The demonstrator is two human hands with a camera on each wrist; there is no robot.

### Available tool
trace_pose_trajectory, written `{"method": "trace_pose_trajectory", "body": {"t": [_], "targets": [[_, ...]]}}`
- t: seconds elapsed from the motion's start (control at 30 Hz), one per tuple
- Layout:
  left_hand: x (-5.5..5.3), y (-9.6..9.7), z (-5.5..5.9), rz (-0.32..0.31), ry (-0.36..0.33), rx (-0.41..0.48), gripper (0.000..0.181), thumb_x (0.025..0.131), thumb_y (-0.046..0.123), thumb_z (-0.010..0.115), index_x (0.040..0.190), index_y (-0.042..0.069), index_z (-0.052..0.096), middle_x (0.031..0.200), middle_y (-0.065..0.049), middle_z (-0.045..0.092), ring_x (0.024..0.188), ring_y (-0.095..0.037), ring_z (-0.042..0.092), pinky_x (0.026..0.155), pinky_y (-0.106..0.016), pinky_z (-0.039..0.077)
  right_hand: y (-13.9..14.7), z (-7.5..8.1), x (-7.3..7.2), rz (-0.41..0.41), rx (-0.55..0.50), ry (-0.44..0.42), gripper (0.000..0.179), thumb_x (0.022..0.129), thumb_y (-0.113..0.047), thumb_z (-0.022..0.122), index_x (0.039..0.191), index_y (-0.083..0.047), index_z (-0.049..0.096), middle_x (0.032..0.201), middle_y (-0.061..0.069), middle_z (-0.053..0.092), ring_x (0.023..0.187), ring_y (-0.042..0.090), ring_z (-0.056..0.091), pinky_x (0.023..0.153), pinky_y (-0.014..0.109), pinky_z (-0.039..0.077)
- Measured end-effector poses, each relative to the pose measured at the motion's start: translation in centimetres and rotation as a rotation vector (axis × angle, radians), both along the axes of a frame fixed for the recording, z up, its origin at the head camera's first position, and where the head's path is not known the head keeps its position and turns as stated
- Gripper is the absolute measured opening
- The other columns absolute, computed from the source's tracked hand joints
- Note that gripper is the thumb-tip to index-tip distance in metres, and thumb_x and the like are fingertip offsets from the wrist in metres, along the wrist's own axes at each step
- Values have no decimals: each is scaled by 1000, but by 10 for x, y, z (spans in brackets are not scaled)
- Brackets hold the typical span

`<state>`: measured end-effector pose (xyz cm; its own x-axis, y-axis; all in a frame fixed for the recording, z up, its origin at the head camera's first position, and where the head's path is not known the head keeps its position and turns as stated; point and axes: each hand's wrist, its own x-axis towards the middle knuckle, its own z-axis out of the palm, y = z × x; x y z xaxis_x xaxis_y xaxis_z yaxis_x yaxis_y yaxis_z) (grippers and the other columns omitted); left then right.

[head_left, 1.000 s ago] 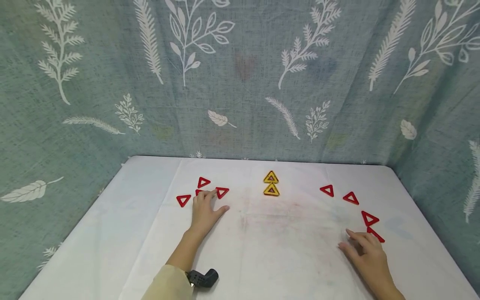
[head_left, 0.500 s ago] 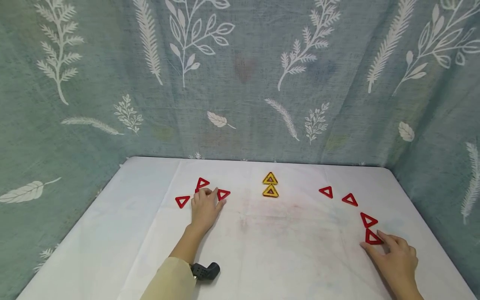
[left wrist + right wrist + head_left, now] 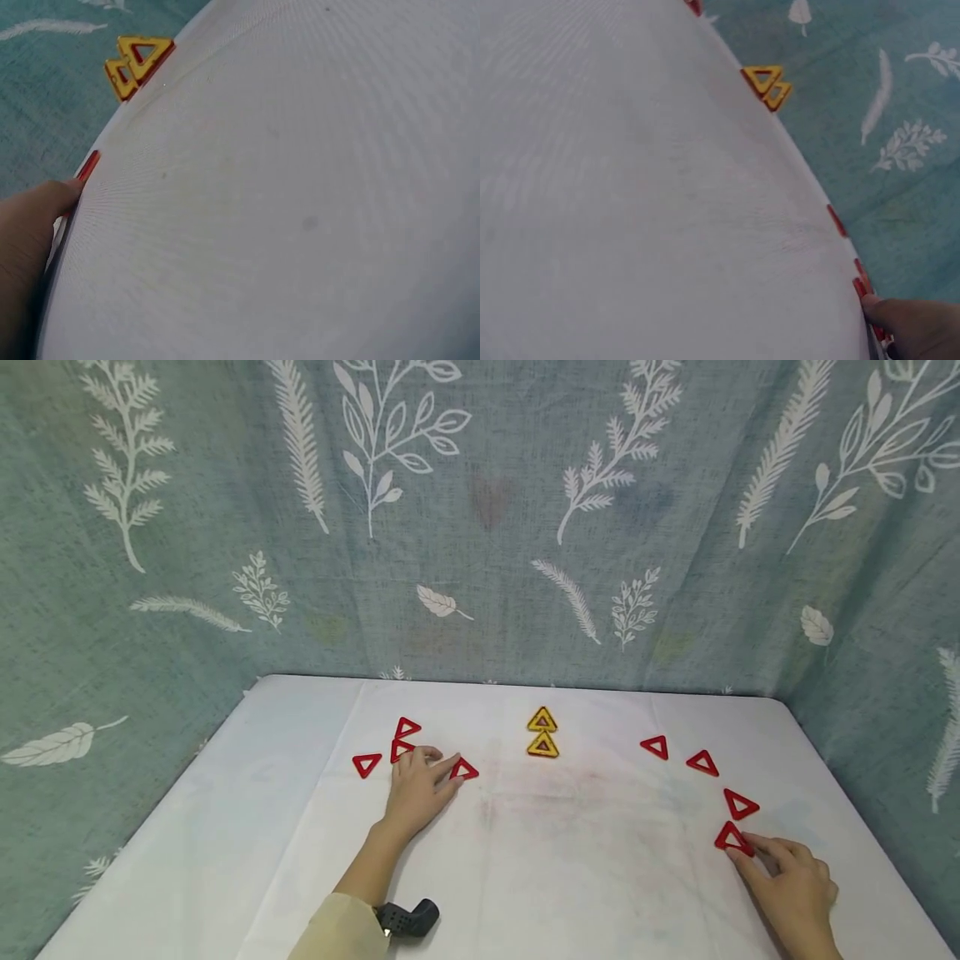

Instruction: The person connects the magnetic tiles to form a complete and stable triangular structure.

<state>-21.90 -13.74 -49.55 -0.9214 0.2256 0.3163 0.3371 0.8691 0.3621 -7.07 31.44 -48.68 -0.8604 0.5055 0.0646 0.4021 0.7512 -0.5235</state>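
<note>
My left hand, at the left of the white table, pinches a small red hollow triangle between thumb and index finger. In the left wrist view that red triangle shows edge-on past the thumb. At the right, another red triangle is held between the thumb and index finger of my right hand. Beside my left fingers lies a partly covered red triangle, with one red triangle just behind it and another red triangle to its left.
Two yellow triangles with red centres lie one behind the other at the back middle. A curved row of red triangles, including this one, runs behind my right hand. A green leaf-patterned curtain stands behind the white table.
My left hand has taken a red triangle, turned it and shifted it right and nearer. My right hand has gripped the nearest right-hand triangle, turned it and moved it slightly left.
</note>
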Motion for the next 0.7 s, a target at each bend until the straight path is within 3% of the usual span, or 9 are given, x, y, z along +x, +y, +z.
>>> {"method": "trace_pose_trajectory", "body": {"t": [0.13, 0.27, 0.5, 0.7], "targets": [[2, 0, 0, -54, -6, 8, 41, 86, 40, 65, 124, 24, 64, 120, -6, 49, 112, -27, 38, 91, -45, 28, -4, -1, 0, 19, 3, 21, 47, 85, -32, 69, 121, -2, 61, 118, 29, 44, 111, 51, 34, 87, 61, 22], [4, 0, 1, -70, -49, 60, 35, 85, 38, 68, 118, 25, 68, 116, -3, 52, 109, -25, 39, 91, -44, 28, -6, -1, -1, 23, -9, 25, 45, 84, -30, 71, 119, -2, 63, 116, 28, 47, 110, 49, 36, 89, 62, 22], [6, 4, 2, 24, -91, 204, 25, 77, 35, 76, 99, 22, 77, 92, 2, 60, 89, -18, 49, 82, -40, 34, -10, 0, -5, 126, 4, 114, 39, 79, -27, 76, 106, 0, 70, 108, 21, 58, 99, 41, 46, 78, 54, 23], [8, 8, 5, 25, -113, 248, 21, 75, 34, 78, 93, 23, 78, 86, 7, 61, 87, -16, 49, 86, -42, 31, -13, -2, -7, 246, 36, 209, 31, 76, -24, 79, 95, 0, 74, 94, 13, 62, 89, 31, 49, 73, 46, 21]]}}
